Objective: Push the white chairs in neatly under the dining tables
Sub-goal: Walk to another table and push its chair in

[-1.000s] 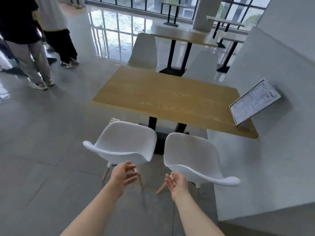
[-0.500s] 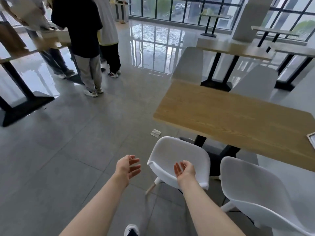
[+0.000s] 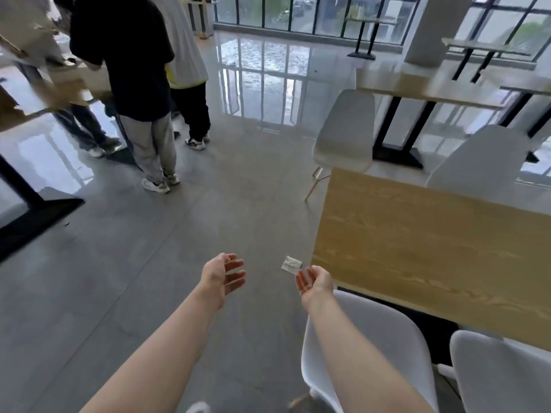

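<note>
Two white shell chairs stand at the near side of a wooden dining table (image 3: 432, 251): one chair (image 3: 387, 338) under my right forearm, the other (image 3: 501, 374) at the lower right. Both seats are partly tucked beneath the tabletop. Two more white chairs stand at the table's far side, one (image 3: 347, 129) at its left corner and one (image 3: 477, 162) further right. My left hand (image 3: 222, 277) hovers over bare floor, fingers spread, holding nothing. My right hand (image 3: 314, 283) is held palm-in just off the table's near left corner, fingers apart, touching nothing.
A scrap of white paper (image 3: 291, 264) lies on the grey tiled floor by the table corner. Several people (image 3: 134, 84) stand at another table (image 3: 44, 93) at the upper left. More tables (image 3: 417, 84) and tall windows fill the back.
The view has swung left, away from the two near chairs. Both hands have come off the chair backs and now hang over the floor by the table corner.
</note>
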